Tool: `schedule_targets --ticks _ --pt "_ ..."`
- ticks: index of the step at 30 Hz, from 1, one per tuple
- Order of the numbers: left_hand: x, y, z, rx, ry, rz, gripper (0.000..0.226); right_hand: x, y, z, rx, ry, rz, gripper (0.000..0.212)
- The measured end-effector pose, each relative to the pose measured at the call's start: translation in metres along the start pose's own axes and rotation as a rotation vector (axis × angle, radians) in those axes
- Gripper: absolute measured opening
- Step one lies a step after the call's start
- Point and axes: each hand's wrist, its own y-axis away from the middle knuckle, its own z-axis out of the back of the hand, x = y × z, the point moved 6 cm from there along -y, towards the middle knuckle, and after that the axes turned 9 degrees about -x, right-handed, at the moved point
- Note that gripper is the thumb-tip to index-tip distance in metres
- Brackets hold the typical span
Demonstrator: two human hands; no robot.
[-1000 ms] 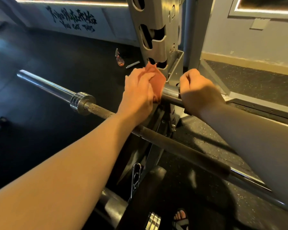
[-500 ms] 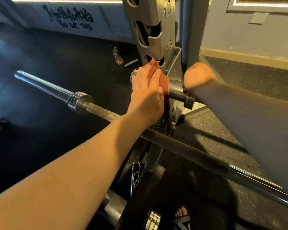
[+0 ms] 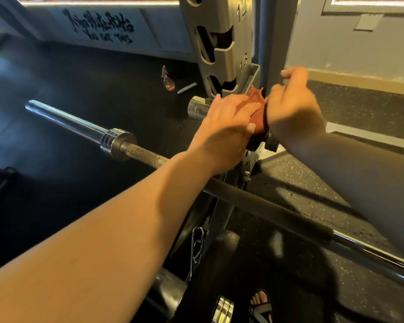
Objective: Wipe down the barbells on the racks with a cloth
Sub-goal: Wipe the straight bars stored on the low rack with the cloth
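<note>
A rust-orange cloth (image 3: pixel 254 106) is wrapped over a short chrome bar (image 3: pixel 196 108) that sticks out from the grey rack upright (image 3: pixel 219 50). My left hand (image 3: pixel 226 129) lies over the cloth and clamps it onto that bar, thumb underneath. My right hand (image 3: pixel 294 113) hovers just right of the cloth with curled fingers, its back toward me; whether it grips the cloth or the bar is hidden. A long barbell (image 3: pixel 135 152) with a chrome sleeve and rusty shaft runs diagonally beneath both forearms.
A small spray bottle (image 3: pixel 168 81) and a white stick (image 3: pixel 187 87) lie on the black rubber floor behind the rack. A metal clip (image 3: pixel 196 248) hangs over a black weight plate (image 3: pixel 210 276) below. My sandalled foot (image 3: pixel 261 304) shows at the bottom.
My right hand let go of the short bar, lifted, and came back down beside the cloth. My left hand slid the cloth right along the short bar, uncovering its chrome end.
</note>
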Motion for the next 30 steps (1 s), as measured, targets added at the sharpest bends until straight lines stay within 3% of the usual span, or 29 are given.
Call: schedule_targets --ticks 1,4,8,12,14,18,22,24,27,30 --pt "0.001 -0.002 -0.001 0.000 0.006 -0.008 0.047 0.000 0.005 -0.002 0.025 0.061 0.104 0.036" --pt "0.008 -0.004 -0.004 0.005 0.061 0.037 0.044 -0.004 0.000 -0.007 0.218 0.214 -0.071 0.060" --pt "-0.005 -0.001 -0.004 -0.019 0.055 0.116 0.056 -0.002 -0.010 -0.016 0.331 0.348 -0.107 0.054" --pt "-0.011 0.006 0.001 -0.001 -0.119 0.043 0.068 -0.007 -0.016 -0.018 0.445 0.327 -0.239 0.042" --pt "0.009 0.010 0.010 -0.061 -0.132 0.077 0.062 -0.007 -0.021 -0.012 0.403 0.288 -0.310 0.043" --pt "0.047 0.019 0.020 -0.154 0.012 0.377 0.042 -0.007 -0.019 -0.011 0.269 0.242 -0.283 0.042" --pt "0.020 0.010 0.009 -0.137 0.238 0.609 0.049 -0.010 -0.020 -0.010 0.241 0.145 -0.295 0.043" --pt "-0.005 0.010 -0.003 0.017 0.224 0.536 0.059 -0.011 -0.021 -0.012 0.252 0.119 -0.300 0.044" --pt "-0.022 0.016 -0.021 0.267 0.108 0.244 0.056 -0.010 -0.025 -0.016 0.223 0.039 -0.312 0.048" --pt "0.012 0.016 0.000 0.060 0.016 0.084 0.060 -0.013 -0.025 -0.020 0.230 0.061 -0.288 0.049"
